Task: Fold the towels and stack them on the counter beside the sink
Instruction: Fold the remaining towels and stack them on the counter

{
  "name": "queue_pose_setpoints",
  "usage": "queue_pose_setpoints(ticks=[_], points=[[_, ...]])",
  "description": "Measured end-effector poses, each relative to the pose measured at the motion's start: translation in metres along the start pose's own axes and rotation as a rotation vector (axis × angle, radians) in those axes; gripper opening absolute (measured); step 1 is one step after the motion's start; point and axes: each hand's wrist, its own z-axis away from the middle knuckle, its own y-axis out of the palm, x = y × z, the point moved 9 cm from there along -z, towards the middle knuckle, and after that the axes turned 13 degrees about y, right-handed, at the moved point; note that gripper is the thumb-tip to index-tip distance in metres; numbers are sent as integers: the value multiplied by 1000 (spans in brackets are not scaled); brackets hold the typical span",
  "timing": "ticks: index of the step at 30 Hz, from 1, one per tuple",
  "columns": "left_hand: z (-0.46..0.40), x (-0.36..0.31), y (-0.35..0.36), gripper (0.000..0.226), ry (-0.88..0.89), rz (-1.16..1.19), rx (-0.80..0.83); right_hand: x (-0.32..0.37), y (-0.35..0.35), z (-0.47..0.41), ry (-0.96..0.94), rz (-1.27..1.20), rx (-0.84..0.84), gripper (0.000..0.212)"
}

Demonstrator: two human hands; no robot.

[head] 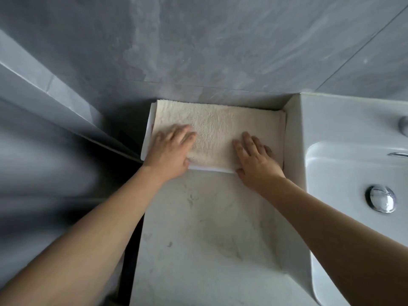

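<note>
Pressing flat with fingers straight, left hand (170,151) and right hand (256,160) rest on the folded cream towel (218,129)

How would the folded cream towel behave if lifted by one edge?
The cream towel looks like soft terry, so it would probably flop and unfold. Both the left hand and the right hand lie flat on it; pushed, it likely bunches.
</note>
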Motion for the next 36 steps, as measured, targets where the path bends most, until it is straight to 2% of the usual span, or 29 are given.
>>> queue_pose_setpoints(ticks=[3,5,8,12,15,18,20,22,24,27,32,36], points=[[-2,11,-13,57,-6,65,-146,-2,-9,-2,-33,-44,-58,65],[-4,13,-10,67,-38,33,-74,-4,-13,-3,-37,-66,-88,64],[-3,14,2,91,-62,-23,49,0,-2,-4,-7,31,-44,73],[-5,13,-7,72,-123,-26,-89,-2,6,-4,45,52,-56,81],[-10,14,-1,77,-182,34,-36,-15,-7,-9,101,-93,-153,77],[-7,17,6,84,-155,92,4,-21,-14,-12,160,-261,-207,73],[-1,17,-3,77,-163,111,-59,-20,-17,-13,180,-433,-213,65],[5,13,-23,67,-224,219,-199,-26,-33,-8,239,-695,-245,61],[15,6,-49,64,-369,414,-389,-37,-55,1,322,-923,-287,63],[33,-10,-86,63,-560,598,-582,-45,-89,25,303,-1076,-380,59],[62,-46,-109,55,-668,760,-648,-59,-105,74,260,-1296,-411,46],[88,-89,-110,49,-709,867,-661,-68,-91,120,303,-1455,-335,42]])
